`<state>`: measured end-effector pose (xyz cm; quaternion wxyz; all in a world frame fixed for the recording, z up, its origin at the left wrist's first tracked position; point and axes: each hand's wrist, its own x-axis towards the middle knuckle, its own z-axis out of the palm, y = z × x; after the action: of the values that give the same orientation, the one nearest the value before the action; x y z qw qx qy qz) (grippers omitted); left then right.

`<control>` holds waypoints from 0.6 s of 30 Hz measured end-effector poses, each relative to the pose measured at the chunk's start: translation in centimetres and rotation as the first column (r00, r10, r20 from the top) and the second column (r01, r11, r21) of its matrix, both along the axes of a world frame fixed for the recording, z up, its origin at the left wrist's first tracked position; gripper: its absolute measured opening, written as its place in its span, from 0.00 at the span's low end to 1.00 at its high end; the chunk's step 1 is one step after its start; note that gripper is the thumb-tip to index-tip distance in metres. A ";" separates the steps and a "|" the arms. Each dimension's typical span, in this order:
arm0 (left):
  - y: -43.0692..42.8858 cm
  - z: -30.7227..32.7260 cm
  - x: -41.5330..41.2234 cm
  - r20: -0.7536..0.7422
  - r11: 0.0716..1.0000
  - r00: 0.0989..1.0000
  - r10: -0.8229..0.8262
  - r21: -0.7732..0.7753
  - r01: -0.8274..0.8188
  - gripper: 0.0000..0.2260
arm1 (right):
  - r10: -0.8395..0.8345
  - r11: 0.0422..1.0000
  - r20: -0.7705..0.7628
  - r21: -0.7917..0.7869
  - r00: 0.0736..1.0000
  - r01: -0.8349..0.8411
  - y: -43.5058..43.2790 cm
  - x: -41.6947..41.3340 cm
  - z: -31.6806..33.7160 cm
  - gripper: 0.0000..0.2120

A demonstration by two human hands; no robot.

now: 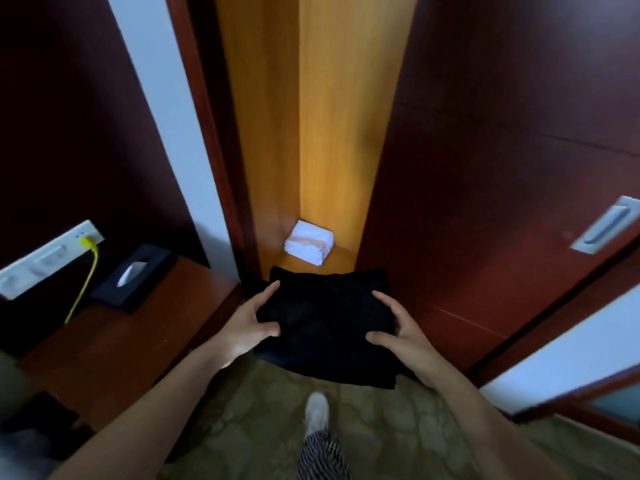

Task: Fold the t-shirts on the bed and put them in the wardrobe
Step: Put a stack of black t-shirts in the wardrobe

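Observation:
A folded black t-shirt (325, 323) is held level between both hands in front of the open wardrobe (332, 133). My left hand (249, 323) grips its left edge, thumb on top. On the right edge sits my right hand (401, 334), gripping the same way. Inside the wardrobe, on its light wooden floor, lies a folded white t-shirt (309, 241), just beyond the black one's far edge. The bed is out of view.
The dark red sliding wardrobe door (502, 168) with a metal handle (604, 225) stands to the right. At left, a wooden side table (131, 334) carries a black tissue box (133, 277). A yellow cable (85, 278) hangs from a wall socket. My shoe (317, 410) is on the patterned carpet.

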<state>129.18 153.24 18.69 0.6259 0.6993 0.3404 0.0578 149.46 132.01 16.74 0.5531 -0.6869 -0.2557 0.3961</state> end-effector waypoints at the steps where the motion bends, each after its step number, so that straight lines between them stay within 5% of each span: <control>1: 1.2 -0.3 0.3 -0.001 1.000 1.000 0.017 0.006 -0.017 0.38 | 0.018 1.000 0.000 0.000 1.000 -0.018 1.7 0.8 -0.4 0.34; 18: 26.3 -5.2 17.0 -0.053 0.991 0.989 0.135 0.009 -0.134 0.40 | 0.151 0.983 -0.086 -0.094 0.985 -0.159 29.3 19.0 -4.9 0.34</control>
<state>146.17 179.56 13.51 0.6094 0.6778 0.4032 0.0821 168.46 161.27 11.84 0.4948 -0.6758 -0.2660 0.4771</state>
